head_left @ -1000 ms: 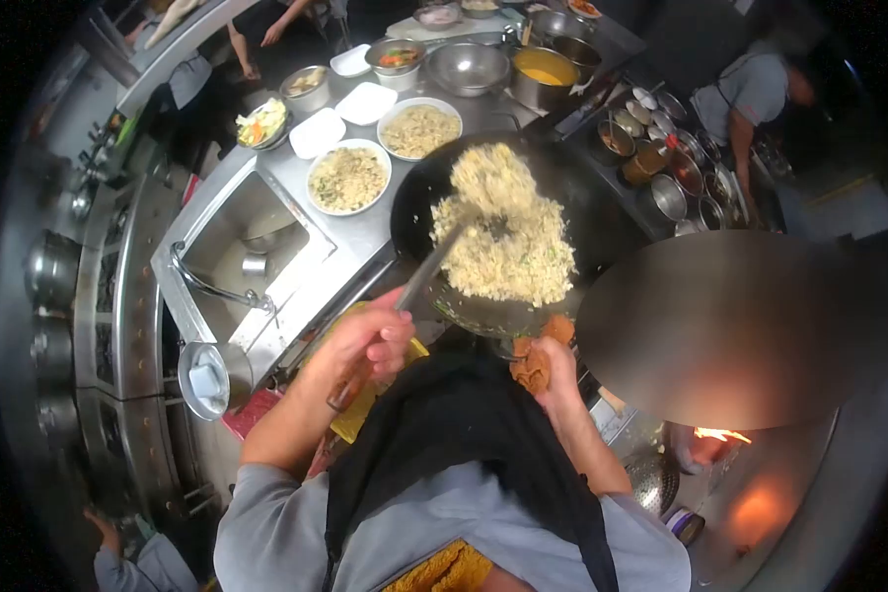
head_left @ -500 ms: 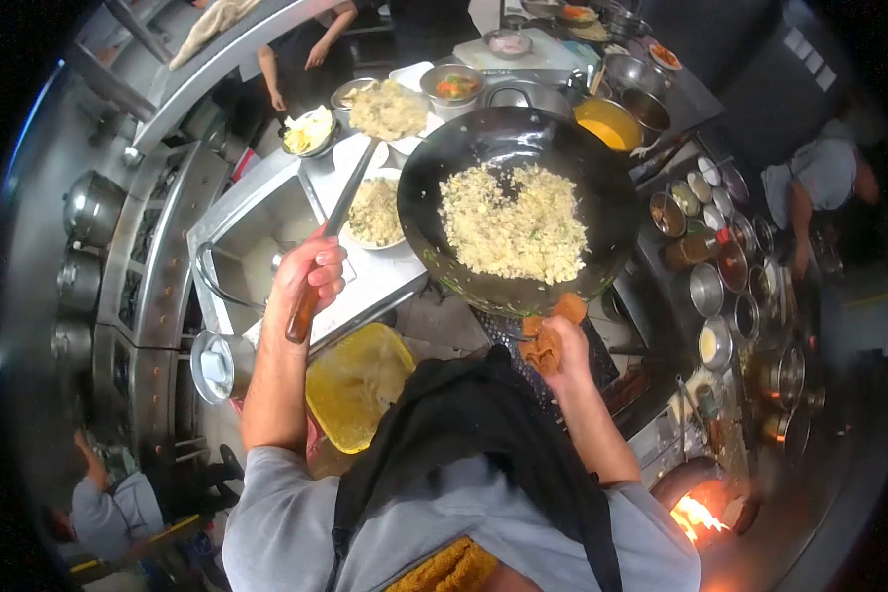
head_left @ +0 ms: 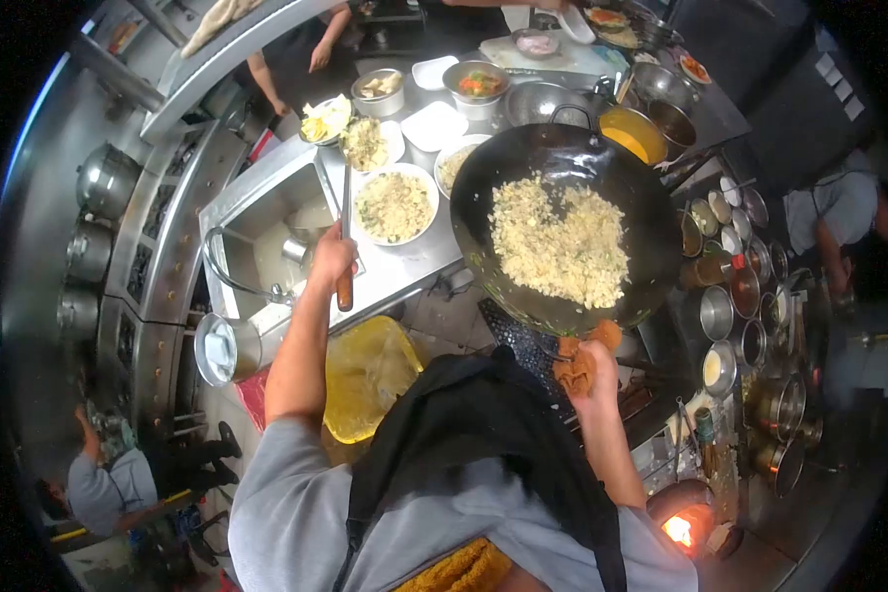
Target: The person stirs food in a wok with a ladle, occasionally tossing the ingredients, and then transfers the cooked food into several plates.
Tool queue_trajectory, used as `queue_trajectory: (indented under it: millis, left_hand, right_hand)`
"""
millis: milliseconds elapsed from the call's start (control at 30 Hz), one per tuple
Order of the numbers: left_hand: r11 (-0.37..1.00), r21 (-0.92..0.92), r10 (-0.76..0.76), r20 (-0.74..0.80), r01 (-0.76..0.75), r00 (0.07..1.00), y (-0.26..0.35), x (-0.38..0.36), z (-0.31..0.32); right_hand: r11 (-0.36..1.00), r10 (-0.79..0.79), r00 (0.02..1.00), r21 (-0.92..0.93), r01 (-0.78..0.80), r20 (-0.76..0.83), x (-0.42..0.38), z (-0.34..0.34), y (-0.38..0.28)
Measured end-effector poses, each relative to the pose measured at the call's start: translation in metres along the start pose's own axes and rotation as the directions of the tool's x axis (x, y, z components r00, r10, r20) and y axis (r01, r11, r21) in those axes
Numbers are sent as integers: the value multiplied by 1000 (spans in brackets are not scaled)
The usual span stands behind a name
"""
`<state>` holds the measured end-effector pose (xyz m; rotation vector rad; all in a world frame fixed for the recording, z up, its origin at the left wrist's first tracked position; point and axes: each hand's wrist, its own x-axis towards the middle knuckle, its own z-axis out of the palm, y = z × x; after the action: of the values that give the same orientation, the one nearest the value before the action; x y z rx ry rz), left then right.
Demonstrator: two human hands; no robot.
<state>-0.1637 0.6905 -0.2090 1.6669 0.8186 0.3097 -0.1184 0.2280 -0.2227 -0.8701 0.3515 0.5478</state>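
My left hand is wrapped around the wooden grip of a long metal ladle. Fried rice covers the ladle's head, which is beside a white bowl filled with fried rice. A second bowl of rice is partly hidden behind the wok's rim. With a brown cloth around the handle, my right hand grips a large black wok. A broad mass of fried rice lies in the wok, which is tilted towards the bowls.
Left of the bowls is a sink with a curved tap. A yellow tub stands below. Seasoning containers line the right side; flames burn in a stove at lower right. Other people work at the counter, right and lower left.
The ladle has swung more upright and its head is lower, with a smaller heap of rice. The nearer bowl shows more fully. At the top, another person's hand now holds a white dish.
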Motion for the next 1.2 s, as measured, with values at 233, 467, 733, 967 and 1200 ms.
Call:
queue_trajectory:
  millis: [233,467,733,967,1200]
  left_hand:
    - [990,136,41,-14,-39,999,8,33,-16]
    - [985,169,35,-37,-28,999,18,61,-28]
    - [979,195,71,-44,-61,996,21,73,-37]
    - [996,-84,-14,0,14,1000,14,81,-41]
    - [994,-100,45,10,-44,999,33,72,-38]
  right_hand:
    - [999,-32,996,3,33,-85,-6,20,11]
    - [998,-26,983,45,35,-181,-17,41,14]
    - [999,-31,967,35,41,-254,-20,42,21]
    - [997,-52,959,36,64,-279,-28,54,20]
    - [996,-15,965,79,37,-262,-25,38,26]
